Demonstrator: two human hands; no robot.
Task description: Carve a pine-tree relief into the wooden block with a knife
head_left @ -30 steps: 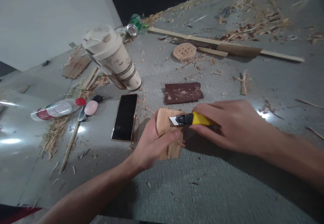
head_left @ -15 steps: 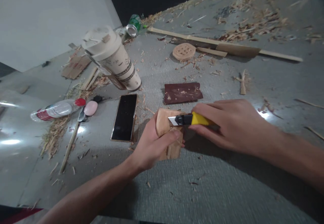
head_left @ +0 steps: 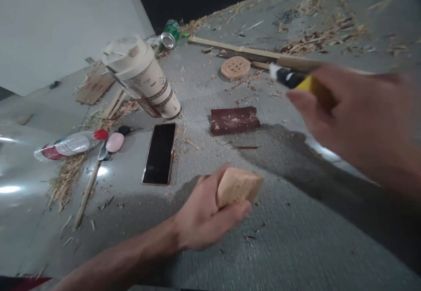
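Observation:
A pale wooden block [head_left: 238,186] is gripped in my left hand [head_left: 210,214], low over the grey tabletop, with the thumb pressed along its near side. Raised well to the right, my right hand [head_left: 365,120] is closed around a yellow and black utility knife [head_left: 305,84]. The knife's blade points to the left, apart from the block, and is blurred by motion. Beyond the block lies a dark red-brown folded sheet [head_left: 235,120] dusted with wood shavings. Left of my left hand, a phone [head_left: 159,154] lies face up.
A tall paper cup [head_left: 148,80] with a lid stands behind the phone. Farther off are a green can [head_left: 170,34], a patterned wooden disc [head_left: 235,67] and a long wooden strip [head_left: 226,44]. A plastic bottle [head_left: 70,145] lies at left among shavings.
My right hand has lifted the knife off the block, up and to the right. My left hand has moved slightly down and right, turning the block. A thin brown sliver now shows on the table.

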